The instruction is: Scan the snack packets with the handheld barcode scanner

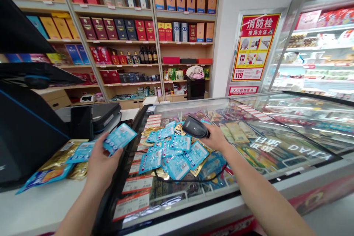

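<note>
My left hand [103, 164] grips a blue-and-white sachet [120, 138] by its lower edge, above the counter's corner. My right hand [215, 137] holds a black handheld barcode scanner [195, 126], its head pointing left over a heap of blue-and-white sachets [173, 155]. That heap lies on gold packets on the glass lid of a chest freezer [265, 132]. A thin black cable [190, 180] loops from the scanner's side around the heap's lower edge. More blue and gold packets [59, 162] lie on the white counter [35, 210] beneath my left hand.
A black point-of-sale terminal [24, 132] and a card reader [81, 122] stand at the left. Wooden shelves [116, 33] of boxed liquor fill the back wall. A red-and-yellow fire hydrant notice [256, 47] hangs beside a chilled display case [315, 51] at the right.
</note>
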`<state>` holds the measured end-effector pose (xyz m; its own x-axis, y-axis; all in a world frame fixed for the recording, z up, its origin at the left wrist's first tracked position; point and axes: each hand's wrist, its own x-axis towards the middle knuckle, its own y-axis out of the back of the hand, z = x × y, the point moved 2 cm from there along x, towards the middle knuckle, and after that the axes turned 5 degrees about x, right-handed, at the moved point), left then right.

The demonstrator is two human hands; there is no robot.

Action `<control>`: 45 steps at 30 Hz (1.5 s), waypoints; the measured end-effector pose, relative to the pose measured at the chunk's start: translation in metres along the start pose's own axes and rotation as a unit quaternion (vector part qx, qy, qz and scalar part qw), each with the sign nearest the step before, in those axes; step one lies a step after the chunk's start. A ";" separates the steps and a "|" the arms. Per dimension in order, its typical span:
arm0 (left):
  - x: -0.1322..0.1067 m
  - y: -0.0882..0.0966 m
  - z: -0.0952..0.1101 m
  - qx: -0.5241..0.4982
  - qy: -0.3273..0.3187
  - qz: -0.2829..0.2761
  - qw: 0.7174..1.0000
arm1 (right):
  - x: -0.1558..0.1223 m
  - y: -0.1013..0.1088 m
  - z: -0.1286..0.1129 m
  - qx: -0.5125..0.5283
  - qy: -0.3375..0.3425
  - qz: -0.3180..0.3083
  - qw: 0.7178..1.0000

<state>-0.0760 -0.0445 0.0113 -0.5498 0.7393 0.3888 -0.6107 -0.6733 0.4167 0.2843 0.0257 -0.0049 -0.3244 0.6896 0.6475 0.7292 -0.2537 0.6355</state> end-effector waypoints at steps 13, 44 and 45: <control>-0.022 -0.111 0.032 -0.053 -0.121 -0.101 0.986 | -0.001 -0.004 0.003 0.005 0.007 -0.023 1.000; -0.021 -0.085 0.042 0.227 -0.172 -0.103 0.953 | -0.001 0.000 -0.021 -0.096 0.080 -0.103 0.987; -0.021 -0.085 0.041 0.228 -0.172 -0.103 0.953 | -0.001 0.000 -0.021 -0.097 0.080 -0.103 0.987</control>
<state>0.0114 -0.0031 0.0013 -0.1778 0.8630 0.4729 -0.3315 -0.5050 0.7969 0.2718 0.0110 0.0033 -0.5564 0.6276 0.5446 0.5137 -0.2553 0.8191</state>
